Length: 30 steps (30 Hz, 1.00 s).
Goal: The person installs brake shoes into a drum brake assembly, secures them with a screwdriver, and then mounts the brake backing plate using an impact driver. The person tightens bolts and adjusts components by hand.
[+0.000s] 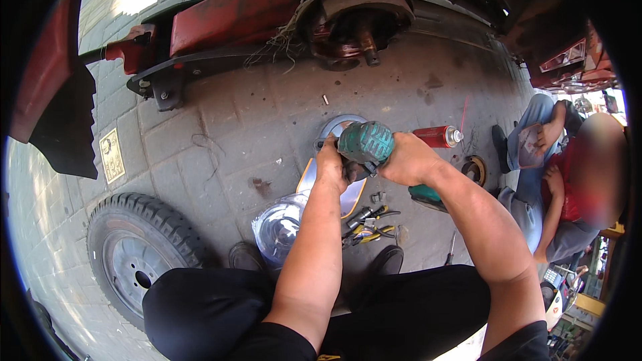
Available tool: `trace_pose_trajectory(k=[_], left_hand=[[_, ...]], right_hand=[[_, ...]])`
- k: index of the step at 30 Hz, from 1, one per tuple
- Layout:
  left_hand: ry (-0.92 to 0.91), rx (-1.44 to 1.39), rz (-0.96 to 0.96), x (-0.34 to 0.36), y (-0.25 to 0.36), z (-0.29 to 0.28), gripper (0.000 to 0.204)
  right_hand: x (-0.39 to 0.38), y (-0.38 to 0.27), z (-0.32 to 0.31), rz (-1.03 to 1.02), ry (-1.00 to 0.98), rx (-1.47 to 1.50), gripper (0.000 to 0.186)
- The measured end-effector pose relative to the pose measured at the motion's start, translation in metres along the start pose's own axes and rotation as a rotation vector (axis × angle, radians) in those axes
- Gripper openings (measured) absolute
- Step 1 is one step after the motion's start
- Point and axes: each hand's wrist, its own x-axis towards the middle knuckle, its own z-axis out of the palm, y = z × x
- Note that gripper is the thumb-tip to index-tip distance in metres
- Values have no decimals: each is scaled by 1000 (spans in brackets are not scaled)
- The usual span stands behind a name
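Both hands grip a green and black cordless power tool [366, 142], held in front of me above the paved ground. My left hand [331, 164] is closed on its left side. My right hand [411, 159] wraps round its right side, and a green end piece [426, 194] shows below that hand. Which kind of power tool it is, I cannot tell, as its front end is hidden. A round grey metal part [342, 123] lies just beyond the tool, partly covered by it. Under my wrists is a pale flat piece with a yellow edge [354, 197].
A red spray can [438, 136] lies right of my hands. Pliers [369, 232], a screwdriver [451, 249] and a clear plastic container [279, 227] are nearer. A wheel [140, 257] lies left. Ahead hangs a vehicle's brake hub [361, 20]. Another person [568, 180] sits right.
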Motion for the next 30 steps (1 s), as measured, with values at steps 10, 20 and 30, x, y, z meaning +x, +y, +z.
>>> trace_pose_trajectory(k=[10, 20, 30], left_hand=[[-98, -410, 46, -26, -32, 17, 39], [197, 1157, 221, -8, -120, -9, 46], [412, 1848, 1291, -26, -8, 20, 71]], right_hand=[[-41, 37, 17, -135, -67, 192, 37], [-78, 216, 137, 24, -239, 844, 23], [-75, 287, 230, 471, -8, 1211, 39]])
